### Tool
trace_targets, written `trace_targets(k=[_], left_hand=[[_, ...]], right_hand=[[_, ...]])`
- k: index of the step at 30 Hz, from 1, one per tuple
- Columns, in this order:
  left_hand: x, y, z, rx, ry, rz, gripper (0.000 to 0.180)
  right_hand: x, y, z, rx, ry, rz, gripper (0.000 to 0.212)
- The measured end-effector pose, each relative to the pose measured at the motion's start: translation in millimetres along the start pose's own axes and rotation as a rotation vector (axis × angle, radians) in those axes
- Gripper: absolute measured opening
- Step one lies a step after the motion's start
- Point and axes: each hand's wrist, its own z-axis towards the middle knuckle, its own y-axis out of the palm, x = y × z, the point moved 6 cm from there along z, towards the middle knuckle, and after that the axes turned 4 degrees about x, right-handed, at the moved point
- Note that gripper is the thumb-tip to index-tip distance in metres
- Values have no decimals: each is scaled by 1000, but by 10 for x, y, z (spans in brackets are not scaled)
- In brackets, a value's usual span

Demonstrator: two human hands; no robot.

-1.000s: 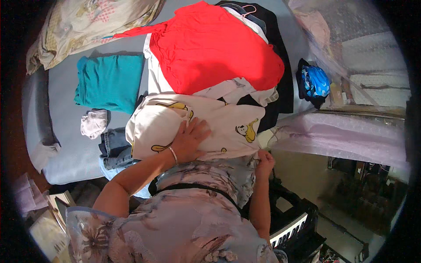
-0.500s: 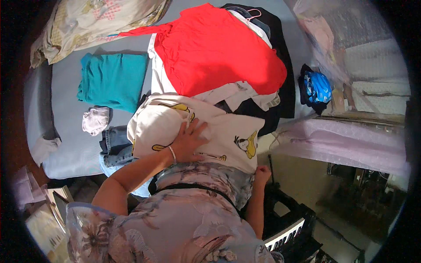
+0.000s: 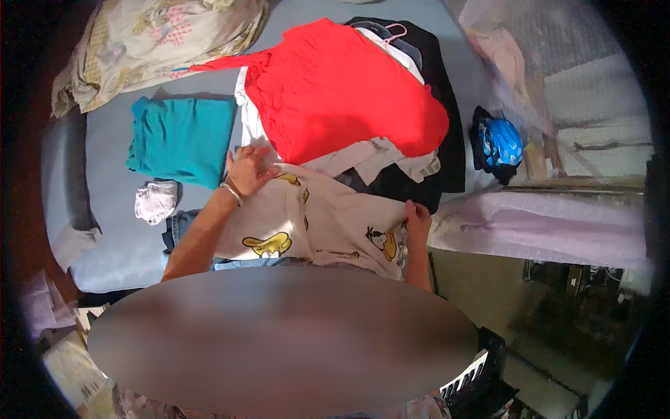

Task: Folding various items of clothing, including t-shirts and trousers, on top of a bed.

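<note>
A white duck-print garment [image 3: 335, 209] with yellow and black figures lies spread in front of me. At its far left corner rests my left hand [image 3: 246, 173], fingers apart on the cloth and a bracelet on the wrist. My right hand [image 3: 419, 222] is closed on the garment's right edge, partly lifting it. Just beyond lies a red top [image 3: 349, 91], its long sleeve stretched to the left, over white and black clothes. Some blue jeans [image 3: 183, 227] stick out under the garment's left side.
Left of the red top lie a folded teal garment [image 3: 185, 140] and a small pale bundle [image 3: 155, 202]. A patterned pillow [image 3: 167, 42] is at the far left of the grey bed [image 3: 112, 244]. A blue-and-black bundle [image 3: 500, 143] sits by the sheer curtain [image 3: 537, 227] on the right.
My left hand has moved from the garment's middle to its far left corner. My right hand has risen to the right edge and gripped it. The garment now lies flatter.
</note>
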Motion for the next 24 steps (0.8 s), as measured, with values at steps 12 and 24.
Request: trace_targets(k=[12, 24], left_hand=[[-389, -84, 40, 45, -222, -509, 9], [1428, 195, -787, -437, 475, -199, 64]], right_hand=[[-949, 253, 477, 126, -492, -52, 16], [423, -95, -447, -154, 395, -86, 40]])
